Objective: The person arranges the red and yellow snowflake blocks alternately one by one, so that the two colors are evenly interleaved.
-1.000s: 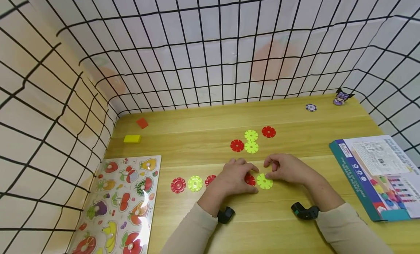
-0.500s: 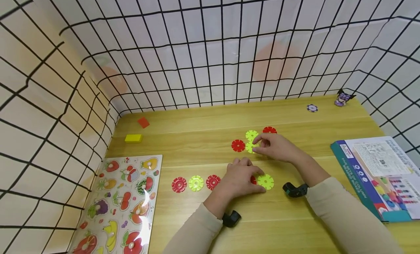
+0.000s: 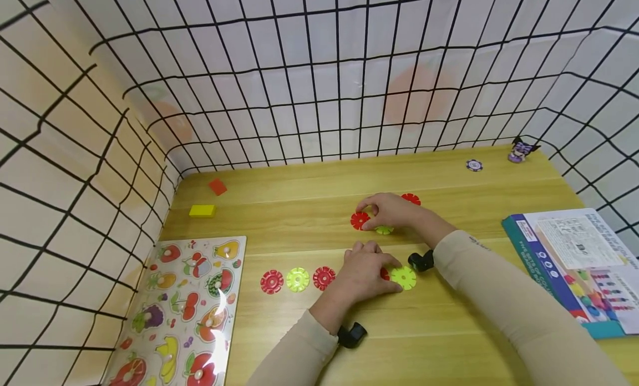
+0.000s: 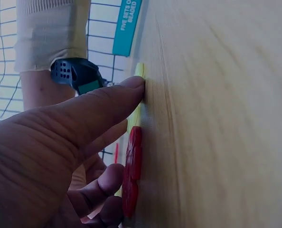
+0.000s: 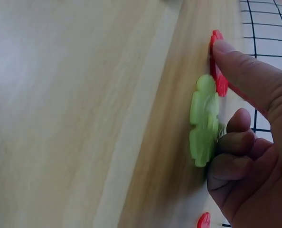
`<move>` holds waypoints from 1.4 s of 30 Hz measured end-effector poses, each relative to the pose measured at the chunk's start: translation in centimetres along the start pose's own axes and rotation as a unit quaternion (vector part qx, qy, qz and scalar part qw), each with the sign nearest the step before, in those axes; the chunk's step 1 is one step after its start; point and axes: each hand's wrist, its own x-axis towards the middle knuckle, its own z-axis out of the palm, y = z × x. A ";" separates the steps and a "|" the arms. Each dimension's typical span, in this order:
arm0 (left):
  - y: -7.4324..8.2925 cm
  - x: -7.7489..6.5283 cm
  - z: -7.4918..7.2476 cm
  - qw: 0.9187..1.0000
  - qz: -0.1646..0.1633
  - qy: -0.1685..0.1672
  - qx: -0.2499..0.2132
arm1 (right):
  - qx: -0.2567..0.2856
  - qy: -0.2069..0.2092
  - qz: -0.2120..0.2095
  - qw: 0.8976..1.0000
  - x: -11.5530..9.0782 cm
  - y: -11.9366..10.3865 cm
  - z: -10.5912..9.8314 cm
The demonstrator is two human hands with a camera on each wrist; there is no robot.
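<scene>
My right hand (image 3: 396,209) pinches a red notched snowflake disc (image 3: 359,222) between thumb and index finger at the middle of the table. Under that hand, a yellow-green disc (image 5: 203,123) sits beside the red one. In front, my left hand (image 3: 361,272) spans the yellow-green disc (image 3: 405,278) at the row's right end, thumb and index finger at its edges. Beside it a red disc (image 4: 132,171) lies partly under the left fingers. Leftward the row continues with a red (image 3: 324,278), a yellow-green (image 3: 298,279) and a red disc (image 3: 272,282).
Another red disc (image 3: 411,199) lies behind the right wrist. A fruit puzzle board (image 3: 192,297) is at left, a boxed toy (image 3: 574,264) at right. A yellow block (image 3: 202,211), orange piece (image 3: 217,187), chip (image 3: 474,165) and figurine (image 3: 521,150) lie farther back. Black mesh (image 3: 339,97) surrounds the table.
My right hand has left the yellow-green disc at the row's end, moved back and left, and now grips the red disc. My left hand has shifted slightly right onto that yellow-green disc.
</scene>
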 end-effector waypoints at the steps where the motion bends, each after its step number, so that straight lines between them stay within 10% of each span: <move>1: 0.0 0.0 0.0 1.000 0.000 0.000 -0.001 | 0.002 -0.001 0.003 1.000 0.0 0.0 0.0; 13: 0.0 -0.1 0.2 1.000 -0.006 0.001 -0.009 | 0.068 0.023 0.004 0.997 -0.9 0.2 0.0; 24: 0.1 0.1 0.2 1.000 -0.008 0.002 -0.012 | 0.218 0.089 0.049 0.971 -7.8 1.6 -0.1; 42: 0.0 0.1 0.1 1.000 -0.018 0.001 -0.012 | 0.130 0.024 0.107 0.985 -15.7 4.8 2.2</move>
